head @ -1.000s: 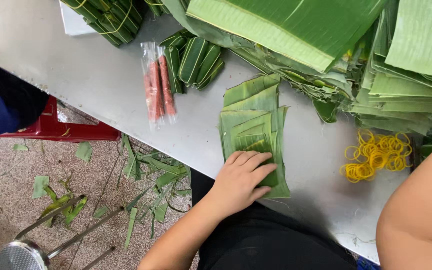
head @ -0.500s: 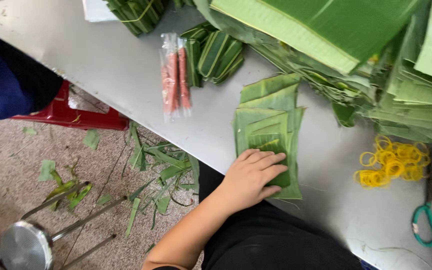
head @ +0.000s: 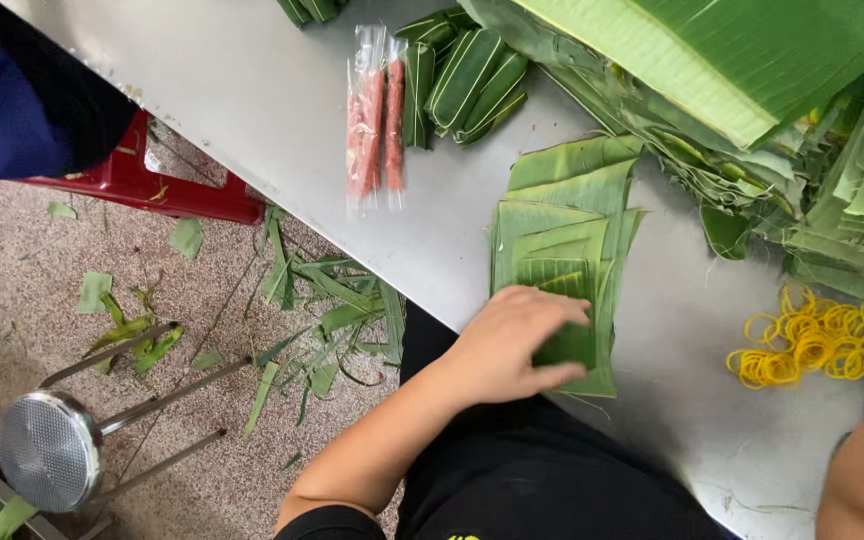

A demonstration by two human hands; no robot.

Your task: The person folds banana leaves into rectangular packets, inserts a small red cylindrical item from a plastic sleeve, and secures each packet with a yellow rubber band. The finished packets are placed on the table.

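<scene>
Our left hand lies flat, pinning the stacked banana leaf pieces at the worktop edge — we should keep them squared. Right hand's unseen — can't tell.

The left hand lies palm down, fingers together and extended, forearm angled in from below. Only the right arm's bare edge shows at the lower right corner.

the desk is smooth, dull-sheened sheet metal, the stacked leaf pieces are matt, ribbed green leaf, the sausage sticks sit in glossy clear plastic, the yellow bands look rubbery, and the floor is rough speckled stone.
</scene>
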